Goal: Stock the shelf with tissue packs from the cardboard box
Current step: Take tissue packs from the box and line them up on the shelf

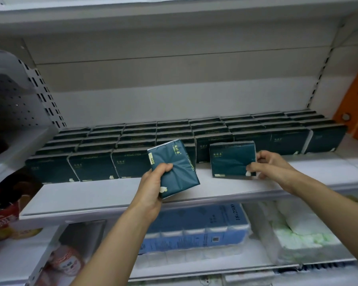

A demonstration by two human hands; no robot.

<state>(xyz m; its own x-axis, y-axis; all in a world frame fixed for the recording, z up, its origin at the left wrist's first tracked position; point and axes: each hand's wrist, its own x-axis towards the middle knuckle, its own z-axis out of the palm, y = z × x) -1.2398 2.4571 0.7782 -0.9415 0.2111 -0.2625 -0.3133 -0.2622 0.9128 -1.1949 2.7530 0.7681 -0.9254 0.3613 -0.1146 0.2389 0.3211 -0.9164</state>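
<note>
White metal shelving fills our view, with a pale back panel and slotted uprights at either side. On the middle shelf [116, 195] we count these items.

Item: tilted tissue pack [175, 168], dark teal wrapper, held above the bare front part of the shelf, its top corner leaning over the stocked rows. Our left hand [153, 188] is clamped on its lower left edge, thumb across the face, fingers behind.

Item: upright tissue pack [232, 158], same wrapper, standing on the shelf just in front of the rows. Our right hand [267, 165] pinches its right edge, thumb on the face, fingers wrapped round the side.

Item: stocked tissue packs [174, 137], several rows deep, standing on edge from the left upright to the right one; on the left the front row reaches further forward than on the right.

Item: blue multipack of rolls [205, 226], lower shelf, beneath the left forearm.

Item: white and pale green soft packs [302, 234], lower shelf, right of the blue one.

Item: orange object [355, 104], far right edge, kind not legible.

Item: red and yellow packaging [2, 219], far left, blurred.
</note>
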